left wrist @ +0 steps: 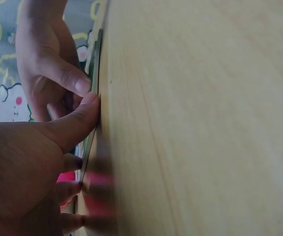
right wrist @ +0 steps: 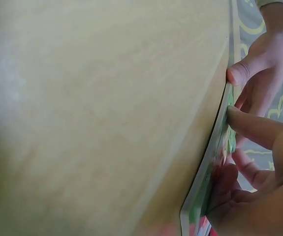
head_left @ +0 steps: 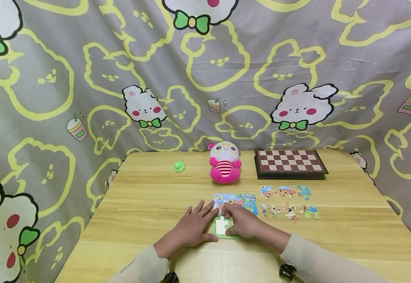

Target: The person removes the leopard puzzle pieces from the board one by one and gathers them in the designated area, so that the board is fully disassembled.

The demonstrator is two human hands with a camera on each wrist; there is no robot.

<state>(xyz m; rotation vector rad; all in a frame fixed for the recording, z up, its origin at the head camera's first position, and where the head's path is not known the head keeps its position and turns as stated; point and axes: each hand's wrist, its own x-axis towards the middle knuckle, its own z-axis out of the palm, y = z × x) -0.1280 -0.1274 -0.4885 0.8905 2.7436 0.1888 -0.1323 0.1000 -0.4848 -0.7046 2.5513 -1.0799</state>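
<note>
A picture jigsaw puzzle (head_left: pixel 244 198) lies before me, its upper part filled with a blue and brown animal picture. A bare whitish gap (head_left: pixel 221 227) shows at its lower left. My left hand (head_left: pixel 192 227) rests with spread fingers along the puzzle's left edge, thumb at the lower corner. My right hand (head_left: pixel 243 222) reaches over the lower part, thumb and bent index finger pinching a green puzzle piece (right wrist: pixel 232 142), mostly hidden by the hand. In the left wrist view, the left thumb (left wrist: pixel 84 110) touches the puzzle's edge close to the right thumb.
Loose puzzle pieces (head_left: pixel 284 192) lie in two rows to the right of the puzzle. Behind stand a pink panda plush (head_left: pixel 225 163), a small green duck toy (head_left: pixel 179 166) and a checkered board box (head_left: pixel 290 161). A patterned curtain (head_left: pixel 191 118) hangs behind the wooden table (head_left: pixel 138 188).
</note>
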